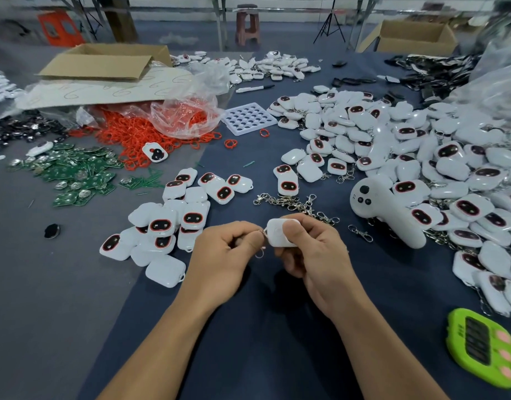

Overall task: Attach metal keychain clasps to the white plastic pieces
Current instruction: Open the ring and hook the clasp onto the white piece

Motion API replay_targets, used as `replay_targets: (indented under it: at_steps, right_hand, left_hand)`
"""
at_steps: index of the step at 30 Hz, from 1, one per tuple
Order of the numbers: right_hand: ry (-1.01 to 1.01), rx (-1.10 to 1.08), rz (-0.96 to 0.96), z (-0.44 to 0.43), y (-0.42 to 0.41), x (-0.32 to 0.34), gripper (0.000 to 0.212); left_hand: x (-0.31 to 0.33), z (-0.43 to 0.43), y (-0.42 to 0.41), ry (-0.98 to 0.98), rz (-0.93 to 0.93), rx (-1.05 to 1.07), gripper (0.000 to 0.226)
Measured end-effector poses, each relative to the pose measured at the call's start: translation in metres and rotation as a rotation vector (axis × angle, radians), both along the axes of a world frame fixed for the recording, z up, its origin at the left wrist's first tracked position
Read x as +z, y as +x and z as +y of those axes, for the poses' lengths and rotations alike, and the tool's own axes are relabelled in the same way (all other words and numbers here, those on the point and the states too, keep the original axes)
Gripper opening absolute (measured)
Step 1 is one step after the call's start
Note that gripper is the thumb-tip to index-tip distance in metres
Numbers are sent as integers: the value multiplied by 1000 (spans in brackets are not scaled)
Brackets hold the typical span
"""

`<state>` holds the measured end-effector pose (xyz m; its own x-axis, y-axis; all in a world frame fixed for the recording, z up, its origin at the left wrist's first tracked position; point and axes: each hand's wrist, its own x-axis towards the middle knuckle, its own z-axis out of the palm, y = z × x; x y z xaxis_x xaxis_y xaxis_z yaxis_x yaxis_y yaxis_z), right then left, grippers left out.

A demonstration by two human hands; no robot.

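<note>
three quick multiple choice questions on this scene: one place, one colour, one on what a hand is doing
1. Where does the green timer lie in the view? A. bottom right B. top left C. centre
2. What colour are the loose rings spilling from the plastic bag? A. blue B. red C. yellow
3. The right hand is A. open and empty B. gripping a white plastic piece C. out of view

Answers: 1 A, it lies at the lower right edge; 2 B, the heap is bright red; 3 B, its fingers curl round the piece while the left hand pinches a metal clasp at its corner.
</note>
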<state>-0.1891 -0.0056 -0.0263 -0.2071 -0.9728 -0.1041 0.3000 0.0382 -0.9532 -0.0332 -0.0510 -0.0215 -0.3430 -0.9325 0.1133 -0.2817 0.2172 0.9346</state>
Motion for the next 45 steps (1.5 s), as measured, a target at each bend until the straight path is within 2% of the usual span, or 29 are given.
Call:
replay_targets:
  at_steps: [2,6,13,19,23,25,26,28,30,33,37,40,43,45]
  right_hand:
    - [-3,13,2,0,1,0,34]
    - [-3,-17,3,-1,2,0,38]
    - [1,-28,50,-2,3,-1,36]
    - [-23,-78,183,0,3,-6,15]
    - [-23,-94,177,1,2,-7,12]
    - [-11,-96,144,1,2,-6,17]
    - [-2,-93,115,1,2,-5,20]
    - [7,-79,36,0,1,-2,26]
    - [19,-69,-32,-1,0,-1,33]
    - [31,-50,-58,-1,-1,-1,36]
    - [20,-28,-24,-1,0,-2,31]
    - [3,-40,13,-1,0,-4,25]
    - [-4,-58,69,0,0,-6,14]
    - [-11,-39,125,2,1,-7,15]
  left_hand:
    - [0,-1,2,23,12,-27,19]
    - [-3,0,-1,-12,-83,-66,22]
    - [-6,0,-1,-107,-150,20,19]
    - [-11,6,-11,-435,-515,140,27]
    - [-13,10,-17,-529,-612,176,28]
    - [-13,10,-16,-488,-597,151,24]
    - [-12,8,-15,-408,-546,131,22]
    - [-11,4,-11,-194,-329,56,17]
    - [-7,1,-7,-72,-156,-44,13]
    - [-6,-1,-1,-25,-103,-132,16]
    - [-6,1,-2,-26,-85,-55,19]
    - [-6,4,-3,-123,-173,22,22]
    - [-8,8,-6,-289,-403,75,25]
    - [-10,9,-9,-387,-546,107,24]
